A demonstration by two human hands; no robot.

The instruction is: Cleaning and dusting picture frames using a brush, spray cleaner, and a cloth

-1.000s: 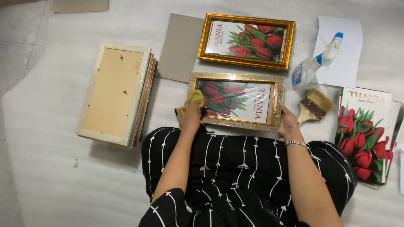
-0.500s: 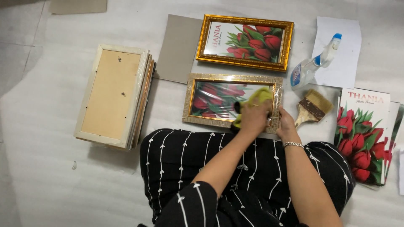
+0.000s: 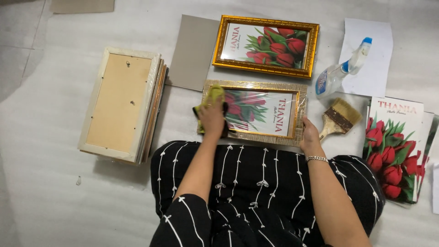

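On the floor, at the knees: wrapped frame (image 3: pixel 256 112) lies flat, face up, just ahead of the lap; clear film over a gold-beige moulding, red tulip print under the glass.

Left hand (image 3: pixel 213 120): closed on a yellow-green cloth (image 3: pixel 211 98), pressed to the frame's left end, over the left edge of the print.

Right hand (image 3: pixel 310 136): fingers curled round the frame's lower right corner, pinning it; bracelet at the wrist.

Change: half a second ago the cloth hand sat at the right end of the frame, close by the other hand; a full second ago it was at the left end. Now back at the left. Frame itself has not shifted; right hand has not moved off its corner.

Reading: one full pass across the face and back, so this looks like wiping in progress, mid-stroke, not finished.

Nearby, right: spray bottle (image 3: pixel 339 73) lying on a white sheet, flat brush (image 3: pixel 338 118) just beside the frame's right end, untouched; stack of tulip prints (image 3: pixel 394 146) further right.

Nearby, ahead: second frame (image 3: pixel 266 45), brighter gold, apart from the wrapped one; grey board (image 3: pixel 192 52) to its left.

Nearby, left: pile of frames (image 3: pixel 120 103) back side up, well apart.
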